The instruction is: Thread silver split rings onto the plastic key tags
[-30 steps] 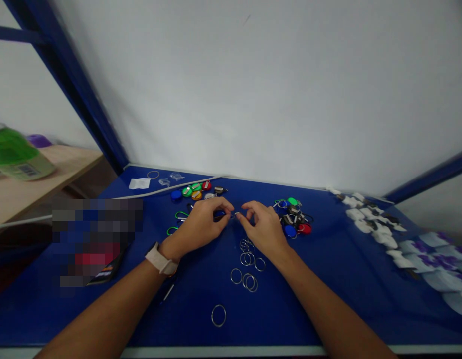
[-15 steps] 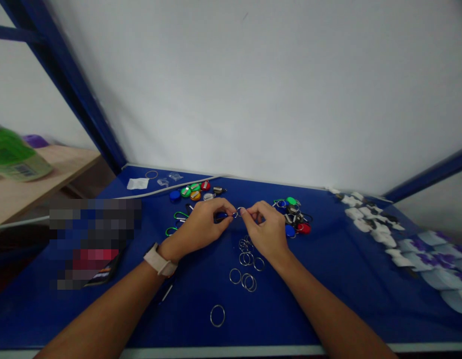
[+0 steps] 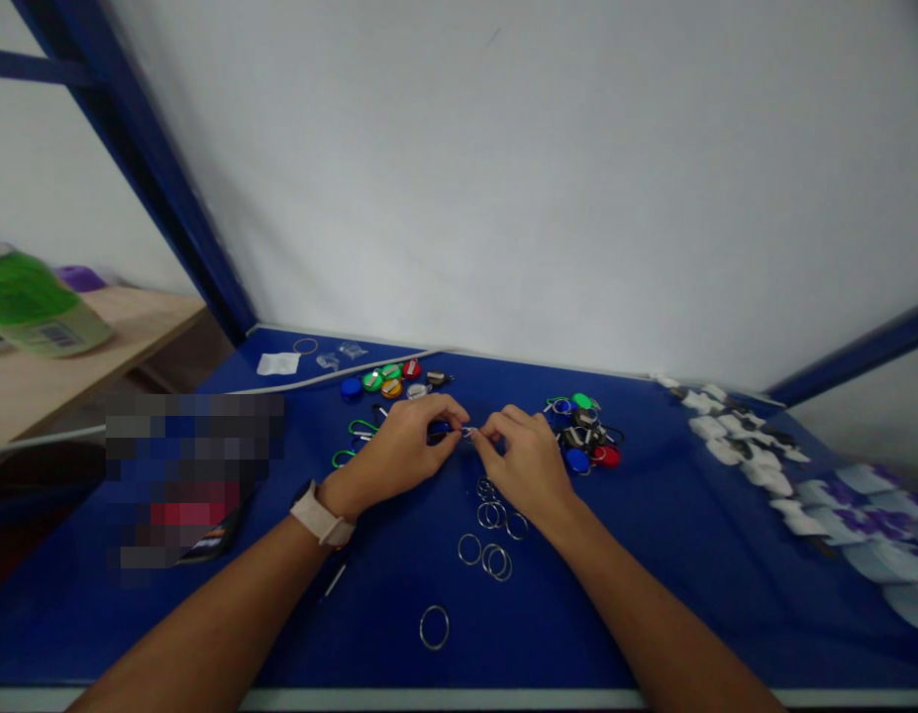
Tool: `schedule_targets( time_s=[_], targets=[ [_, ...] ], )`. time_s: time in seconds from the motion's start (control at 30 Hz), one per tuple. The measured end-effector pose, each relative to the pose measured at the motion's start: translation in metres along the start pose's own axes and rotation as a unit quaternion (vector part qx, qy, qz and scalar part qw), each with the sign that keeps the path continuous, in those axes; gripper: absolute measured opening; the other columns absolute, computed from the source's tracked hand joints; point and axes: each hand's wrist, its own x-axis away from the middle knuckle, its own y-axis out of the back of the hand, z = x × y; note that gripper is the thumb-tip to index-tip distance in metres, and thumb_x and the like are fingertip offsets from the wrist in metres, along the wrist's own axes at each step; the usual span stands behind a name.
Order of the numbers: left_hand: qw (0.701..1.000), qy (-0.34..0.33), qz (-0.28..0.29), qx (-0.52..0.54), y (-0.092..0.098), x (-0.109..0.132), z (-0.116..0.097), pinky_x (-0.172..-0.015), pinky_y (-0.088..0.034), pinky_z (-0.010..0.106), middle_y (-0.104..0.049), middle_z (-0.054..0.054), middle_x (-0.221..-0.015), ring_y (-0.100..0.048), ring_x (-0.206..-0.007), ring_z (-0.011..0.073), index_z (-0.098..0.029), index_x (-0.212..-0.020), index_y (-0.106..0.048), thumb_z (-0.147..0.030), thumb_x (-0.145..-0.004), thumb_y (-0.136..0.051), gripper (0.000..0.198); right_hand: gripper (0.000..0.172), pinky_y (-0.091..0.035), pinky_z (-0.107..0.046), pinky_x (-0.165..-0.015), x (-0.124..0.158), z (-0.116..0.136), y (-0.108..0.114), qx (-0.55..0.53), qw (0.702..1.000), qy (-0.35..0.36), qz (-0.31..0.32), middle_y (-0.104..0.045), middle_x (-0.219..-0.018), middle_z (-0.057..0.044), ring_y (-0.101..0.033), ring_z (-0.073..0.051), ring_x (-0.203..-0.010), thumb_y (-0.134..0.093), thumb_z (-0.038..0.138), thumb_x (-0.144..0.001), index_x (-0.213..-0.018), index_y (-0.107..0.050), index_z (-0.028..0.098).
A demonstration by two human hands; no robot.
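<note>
My left hand, with a pale watch strap at the wrist, is closed in a pinch on a small blue piece that looks like a carabiner, mostly covered by the fingers. Facing it, my right hand pinches a metal split ring, which meets the blue piece between the fingertips. Whether the two are linked I cannot tell. Loose split rings lie below the right hand, and a larger ring sits nearer the front edge. Green carabiners lie beside the left hand.
Coloured round reels lie behind the left hand. A pile of reels with rings and carabiners is right of my hands. White pieces and pale blue-purple items line the right side. A cable crosses the back left.
My right hand has turned slightly and shifted a little left, covering more of the split ring. The left hand keeps its pinch. The whole view has shifted slightly.
</note>
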Motion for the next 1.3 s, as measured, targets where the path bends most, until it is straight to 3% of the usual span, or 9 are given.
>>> schedule_targets(
  time_s=[0.13, 0.47, 0.77, 0.93, 1.1, 1.3],
  targets=[
    [1.000, 0.002, 0.008, 0.004, -0.001, 0.000, 0.001, -0.079, -0.052, 0.031, -0.071, 0.003, -0.092, -0.066, -0.085, 0.0157, -0.018, -0.095, -0.067, -0.008, -0.083, -0.060, 0.016, 0.030, -0.031, -0.030, -0.064, -0.003, -0.002, -0.001, -0.091, 0.993, -0.059, -0.044, -0.053, -0.063, 0.002, -0.048, -0.012, -0.058, -0.062, 0.022, -0.088, -0.061, -0.050, 0.019],
    [1.000, 0.008, -0.006, -0.002, 0.002, -0.001, 0.001, -0.080, -0.052, 0.032, -0.070, 0.003, -0.091, -0.066, -0.085, 0.0164, -0.018, -0.095, -0.066, -0.010, -0.084, -0.061, 0.015, 0.027, -0.032, -0.029, -0.063, -0.003, -0.005, -0.003, -0.088, 0.994, -0.037, -0.052, -0.052, -0.061, 0.003, -0.047, -0.012, -0.057, -0.063, 0.022, -0.086, -0.062, -0.051, 0.019],
    [1.000, 0.005, -0.022, 0.016, 0.005, -0.002, -0.005, -0.080, -0.052, 0.031, -0.070, 0.004, -0.092, -0.066, -0.085, 0.0161, -0.018, -0.096, -0.067, -0.008, -0.084, -0.060, 0.017, 0.028, -0.037, -0.030, -0.064, -0.007, -0.005, 0.005, -0.121, 0.973, -0.044, -0.192, -0.048, -0.062, 0.002, -0.046, -0.013, -0.059, -0.060, 0.025, -0.091, -0.064, -0.051, 0.020],
    [0.999, -0.003, -0.038, -0.002, 0.009, -0.003, -0.010, -0.077, -0.051, 0.030, -0.071, 0.004, -0.088, -0.066, -0.082, 0.0158, -0.017, -0.094, -0.068, -0.004, -0.081, -0.058, 0.020, 0.027, -0.038, -0.030, -0.064, -0.006, -0.005, 0.003, -0.136, 0.977, -0.021, -0.161, -0.050, -0.063, 0.002, -0.047, -0.013, -0.059, -0.060, 0.024, -0.090, -0.065, -0.051, 0.020],
    [1.000, -0.012, -0.016, 0.015, 0.007, -0.002, -0.009, -0.075, -0.051, 0.030, -0.070, 0.004, -0.088, -0.065, -0.080, 0.0153, -0.017, -0.095, -0.067, -0.007, -0.084, -0.058, 0.018, 0.026, -0.037, -0.031, -0.066, -0.003, -0.004, -0.002, -0.127, 0.986, 0.023, -0.102, -0.050, -0.063, 0.003, -0.048, -0.013, -0.061, -0.061, 0.022, -0.089, -0.065, -0.050, 0.020],
    [1.000, 0.001, -0.020, -0.002, 0.007, -0.001, -0.006, -0.078, -0.052, 0.032, -0.069, 0.003, -0.088, -0.065, -0.082, 0.0161, -0.017, -0.096, -0.066, -0.006, -0.083, -0.057, 0.019, 0.027, -0.037, -0.031, -0.067, -0.003, -0.006, -0.003, -0.123, 0.988, 0.019, -0.092, -0.050, -0.063, 0.003, -0.048, -0.013, -0.061, -0.061, 0.023, -0.090, -0.065, -0.050, 0.019]
  ],
)
